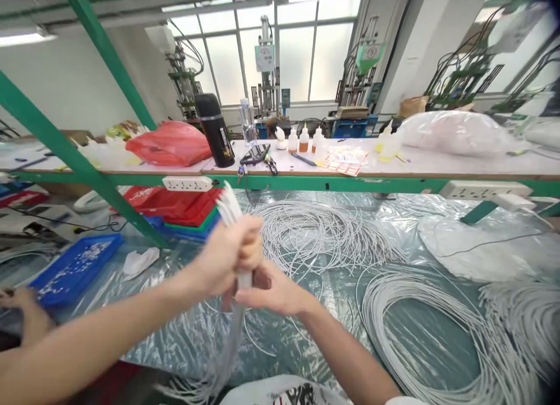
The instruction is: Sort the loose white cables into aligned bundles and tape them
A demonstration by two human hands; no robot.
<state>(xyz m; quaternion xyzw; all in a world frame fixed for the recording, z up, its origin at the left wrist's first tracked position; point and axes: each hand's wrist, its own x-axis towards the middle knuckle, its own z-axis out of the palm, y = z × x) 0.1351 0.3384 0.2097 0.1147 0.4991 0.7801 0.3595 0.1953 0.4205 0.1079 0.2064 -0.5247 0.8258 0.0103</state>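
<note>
My left hand (234,253) is wrapped in a fist round a bundle of white cables (238,329), whose cut ends stick up above the fist. Just below it, my right hand (273,291) closes on the same bundle, thumb in front and fingers partly hidden behind. The lower part of the bundle hangs toward my lap and is blurred. Beyond my hands, a large loose coil of white cables (315,227) lies on the plastic-covered table (170,323). Another white cable coil (376,317) lies to the right of my right arm.
A green-edged shelf (284,184) crosses the back, carrying a black thermos (214,131), a phone (255,154) and small bottles (304,139). Blue tray (76,268) and red trays (188,203) sit left. More cables (534,323) lie right. Another person's hand (21,303) shows far left.
</note>
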